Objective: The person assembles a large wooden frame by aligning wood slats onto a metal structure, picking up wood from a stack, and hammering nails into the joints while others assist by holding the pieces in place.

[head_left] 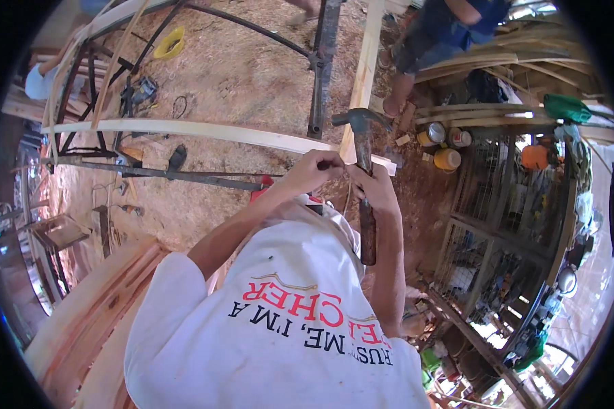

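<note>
My right hand (376,185) is closed around the handle of a claw hammer (366,228), whose dark metal head points away from me and whose worn wooden handle runs back along my forearm. Close beside it, my left hand (315,170) has its fingers curled in a pinch; anything between them is too small or hidden to tell. Both hands are over the right end of a long pale wooden strip (205,129). Another pale board (367,58) runs away from me and meets the strip near my hands.
A dark metal frame (318,88) stands ahead. Someone in dark blue (436,37) is at the far right. A yellow basin (170,43) lies on the shaving-covered floor. Paint cans (447,159) stand by a wire-mesh rack (487,204) on the right; thick boards (96,313) are at lower left.
</note>
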`<state>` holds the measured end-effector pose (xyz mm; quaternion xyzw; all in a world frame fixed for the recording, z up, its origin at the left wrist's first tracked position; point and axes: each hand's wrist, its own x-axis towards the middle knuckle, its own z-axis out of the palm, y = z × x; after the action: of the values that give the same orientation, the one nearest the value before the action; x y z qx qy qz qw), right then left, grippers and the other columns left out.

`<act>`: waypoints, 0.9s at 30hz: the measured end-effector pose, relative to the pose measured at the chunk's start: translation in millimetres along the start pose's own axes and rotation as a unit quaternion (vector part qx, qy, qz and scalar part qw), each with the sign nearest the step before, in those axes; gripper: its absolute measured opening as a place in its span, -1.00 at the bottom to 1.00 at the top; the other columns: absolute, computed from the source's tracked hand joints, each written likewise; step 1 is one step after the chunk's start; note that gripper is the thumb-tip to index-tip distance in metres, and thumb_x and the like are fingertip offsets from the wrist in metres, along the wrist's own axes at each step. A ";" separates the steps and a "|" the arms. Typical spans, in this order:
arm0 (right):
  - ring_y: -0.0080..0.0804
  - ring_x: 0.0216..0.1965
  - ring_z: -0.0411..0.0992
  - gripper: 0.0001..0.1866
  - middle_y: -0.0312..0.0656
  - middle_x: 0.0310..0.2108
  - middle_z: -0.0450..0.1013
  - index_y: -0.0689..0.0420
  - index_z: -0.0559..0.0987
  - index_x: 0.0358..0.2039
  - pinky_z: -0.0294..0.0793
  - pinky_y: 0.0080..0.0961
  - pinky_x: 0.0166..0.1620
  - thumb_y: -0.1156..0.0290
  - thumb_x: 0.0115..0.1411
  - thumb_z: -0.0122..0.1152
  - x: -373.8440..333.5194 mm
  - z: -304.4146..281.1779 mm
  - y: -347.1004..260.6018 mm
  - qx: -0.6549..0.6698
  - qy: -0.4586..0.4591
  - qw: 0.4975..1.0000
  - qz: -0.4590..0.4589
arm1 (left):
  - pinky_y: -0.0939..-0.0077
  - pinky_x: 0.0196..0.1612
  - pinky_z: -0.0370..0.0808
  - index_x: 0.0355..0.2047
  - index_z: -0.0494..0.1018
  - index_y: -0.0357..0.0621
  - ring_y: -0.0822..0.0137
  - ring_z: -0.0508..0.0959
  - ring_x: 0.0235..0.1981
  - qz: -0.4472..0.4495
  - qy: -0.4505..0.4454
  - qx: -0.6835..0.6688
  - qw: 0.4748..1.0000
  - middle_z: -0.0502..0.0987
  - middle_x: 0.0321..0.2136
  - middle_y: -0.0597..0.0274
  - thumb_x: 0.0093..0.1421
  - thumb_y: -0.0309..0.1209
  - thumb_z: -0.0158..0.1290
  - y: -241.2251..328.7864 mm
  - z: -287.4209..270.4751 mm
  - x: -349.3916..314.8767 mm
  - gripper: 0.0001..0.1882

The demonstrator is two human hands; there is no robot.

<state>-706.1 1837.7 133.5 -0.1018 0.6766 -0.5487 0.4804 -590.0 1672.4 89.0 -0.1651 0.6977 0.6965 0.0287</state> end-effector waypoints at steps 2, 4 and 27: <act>-0.70 -0.68 0.17 -0.77 -0.45 -0.63 0.27 0.13 0.45 -0.46 0.13 -0.59 -0.61 0.36 0.31 0.21 -2.4 -2.0 1.0 0.013 0.019 1.000 -0.006 | 0.51 -0.32 0.42 -0.28 0.58 -0.28 0.50 0.49 -0.44 -0.038 -0.031 0.026 0.998 0.56 -0.50 0.30 0.21 -0.38 0.18 -0.5 -4.9 -7.4 -0.81; -0.70 -0.66 0.18 -0.78 -0.45 -0.63 0.28 0.14 0.46 -0.45 0.13 -0.60 -0.60 0.36 0.32 0.20 -5.1 -5.3 2.8 0.074 0.080 0.994 0.026 | 0.39 -0.26 0.49 -0.35 0.57 -0.28 0.30 0.58 -0.41 0.095 -0.163 0.101 0.977 0.60 -0.47 0.14 0.09 -0.43 0.18 0.0 -9.3 -20.0 -0.83; -0.65 -0.69 0.19 -0.68 -0.43 -0.66 0.25 0.16 0.43 -0.47 0.18 -0.53 -0.61 0.24 0.37 0.14 -53.1 -31.3 33.6 0.002 0.177 0.981 0.077 | 0.47 -0.15 0.52 -0.29 0.67 -0.12 0.41 0.62 -0.28 0.110 0.016 0.137 0.984 0.67 -0.35 0.27 0.12 -0.49 0.28 -61.0 -26.8 86.6 -0.88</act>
<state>-689.3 1905.8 131.8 0.0503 0.7557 -0.5211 0.3936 -650.2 1631.2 7.6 -0.0931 0.8008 0.5905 -0.0365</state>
